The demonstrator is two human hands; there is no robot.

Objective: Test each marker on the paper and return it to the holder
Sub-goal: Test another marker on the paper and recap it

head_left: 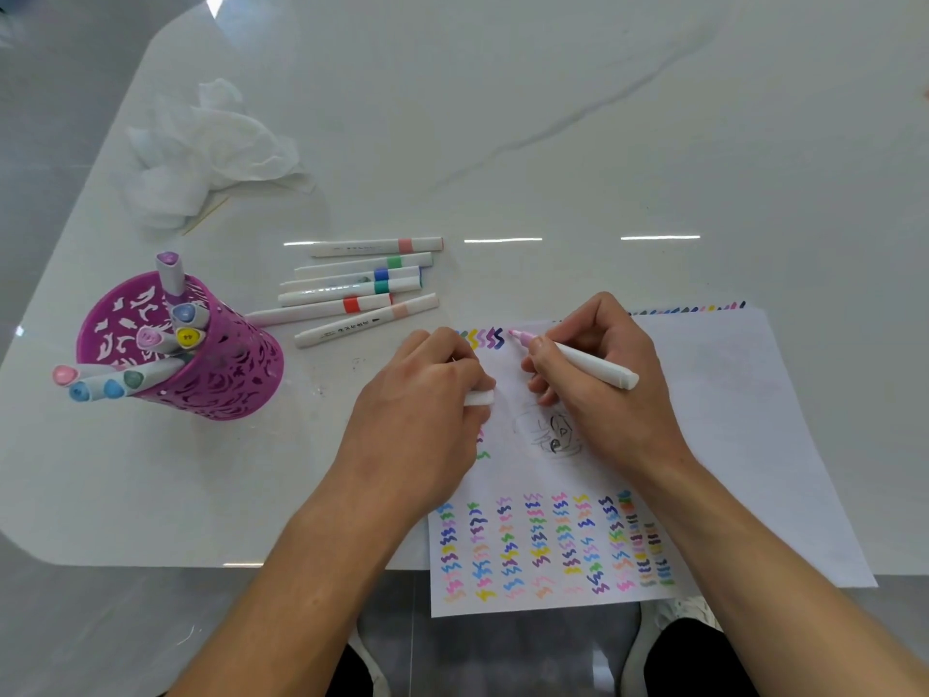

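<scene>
Six capped markers (352,289) are lying side by side on the white table (553,118), a little left of the frame's centre, between the purple cut-out holder (221,374) at the left and the paper (744,420) at the lower right. Several more markers are standing and leaning in the holder, caps up. The right hand (603,389) is gripping an uncapped pink marker (598,369), fingers curled round its white barrel, and is holding the pink tip at the paper's top edge, just right of a short row of coloured zigzags (482,338). The left hand (422,394) is resting on the paper's left edge, fingers curled round a white cap (480,397) that is sticking out of the fist. Rows of coloured squiggles are filling the paper's lower part, which is hanging over the table's near edge. Crumpled white tissue (201,153) is sitting at the upper left.
</scene>
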